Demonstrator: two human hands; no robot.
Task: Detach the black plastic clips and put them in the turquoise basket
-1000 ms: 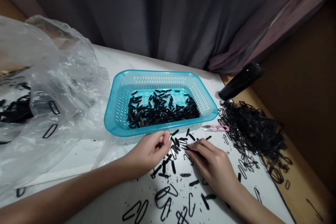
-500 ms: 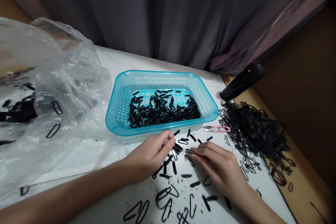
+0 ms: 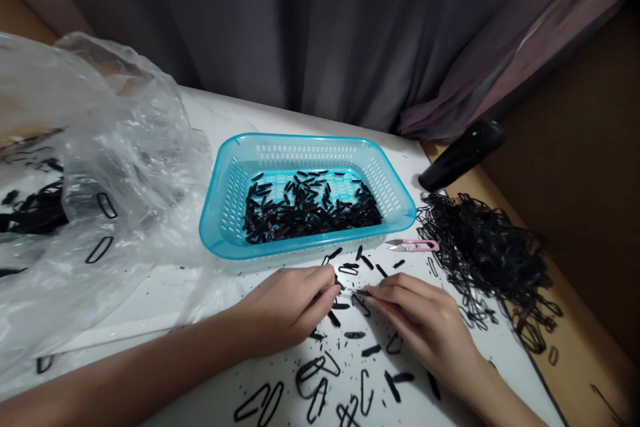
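Head view. The left fingers [image 3: 327, 277] are curled in, thumb against forefinger, nearly closed, with a small dark piece [image 3: 339, 283] at the tips. The right fingers [image 3: 387, 290] are drawn together in a narrow pinch on a thin dark item [image 3: 361, 291], which points toward the left fingertips. The two sets of fingertips are near each other but apart. Both held items are small and blurred here, so their exact form is probably best left unspecified.

Just beyond the left fingers stands a translucent blue, rectangular plastic basket [image 3: 300, 248] with slotted walls; a layer of short, narrow black pieces [image 3: 305, 213] covers much of its floor. Below and between the fingers, loose black strips [image 3: 371, 351] and dark specks lie on the white desk [image 3: 235, 117]. Nearer the wearer than the fingers lie several elongated black loops [image 3: 317, 400], some overlapping.

Beyond the right fingers, slightly to their right, lies a pair of pink-handled metal snips [image 3: 425, 245], blades directed left. Further right is a tangled heap of thin black loops [image 3: 490, 247]. Behind the heap, a black cylindrical object [image 3: 463, 155] stands tilted. Well left of the left fingers spreads a crumpled clear plastic bag [image 3: 145, 160]. Furthest from the fingers hangs a dark grey fabric curtain [image 3: 250, 27].
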